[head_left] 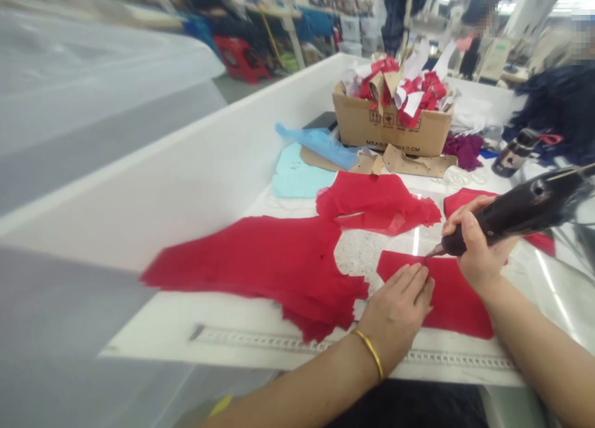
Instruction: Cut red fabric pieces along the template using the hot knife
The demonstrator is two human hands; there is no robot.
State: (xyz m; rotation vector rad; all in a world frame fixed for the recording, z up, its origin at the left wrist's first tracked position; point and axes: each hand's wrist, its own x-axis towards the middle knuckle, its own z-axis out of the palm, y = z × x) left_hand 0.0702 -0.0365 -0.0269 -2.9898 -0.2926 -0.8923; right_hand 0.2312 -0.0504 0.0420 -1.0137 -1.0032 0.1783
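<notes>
Right hand (474, 248): wrapped around black tool (515, 214), whose far end blurs out.
Left hand (400, 307): flat, fingers spread on red cloth (458, 295).
Tip: half hidden, touching cloth.

The left grip (398, 305) lay flat, palm down, fingers together and extended; the right grip (475, 249) was curled closed, its forearm reaching in from the right.

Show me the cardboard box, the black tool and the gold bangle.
cardboard box (395, 134): head view, its front wall.
black tool (515, 212): head view, its body.
gold bangle (370, 352): head view, band on the wrist.
</notes>
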